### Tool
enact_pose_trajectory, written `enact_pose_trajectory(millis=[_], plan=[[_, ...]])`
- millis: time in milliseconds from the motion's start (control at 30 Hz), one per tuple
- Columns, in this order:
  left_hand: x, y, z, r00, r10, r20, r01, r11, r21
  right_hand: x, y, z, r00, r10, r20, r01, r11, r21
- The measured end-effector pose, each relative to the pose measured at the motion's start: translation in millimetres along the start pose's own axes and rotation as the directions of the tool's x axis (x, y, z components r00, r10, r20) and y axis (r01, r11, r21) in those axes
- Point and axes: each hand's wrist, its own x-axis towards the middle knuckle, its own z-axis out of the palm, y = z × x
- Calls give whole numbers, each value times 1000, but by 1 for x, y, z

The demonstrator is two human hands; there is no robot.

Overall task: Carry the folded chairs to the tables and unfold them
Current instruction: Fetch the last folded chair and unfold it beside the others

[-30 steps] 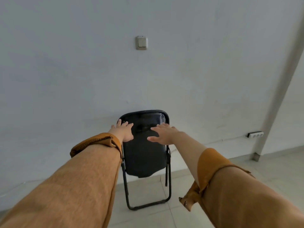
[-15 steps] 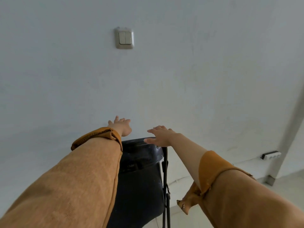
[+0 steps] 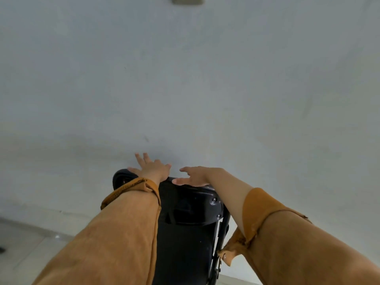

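A folded black chair [image 3: 191, 206] with a metal frame leans upright against the white wall, right below me. My left hand [image 3: 151, 168] hovers over the top left edge of its backrest with fingers spread. My right hand [image 3: 194, 176] reaches over the top right edge, fingers apart, thumb close to the rim. Neither hand has closed on the chair. My orange sleeves cover the chair's left side and lower parts.
The white wall [image 3: 205, 89] fills most of the view, very close ahead. A light switch [image 3: 188, 0] shows at the top edge. Pale floor tiles [image 3: 24, 243] lie at the lower left.
I have stepped closer to the wall. The chair now sits nearer and lower in view, and both hands have reached the top of the backrest.
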Motion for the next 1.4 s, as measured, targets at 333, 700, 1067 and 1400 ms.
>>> enact_pose_trajectory(millis=[333,700,1067,1400], plan=[[-16,19,13,840,-539,59,482,692,-537,13,15,8,951,-225,212,195,969,153],[-67,-12,29,820,-553,146,376,329,-866,-17,-7,30,923,-286,259,272,958,91],[-149,-56,54,658,-752,24,266,202,-942,-81,-45,84,812,-416,408,302,899,317],[-169,-68,67,601,-798,-38,212,204,-956,-53,-39,109,682,-461,568,30,794,607]])
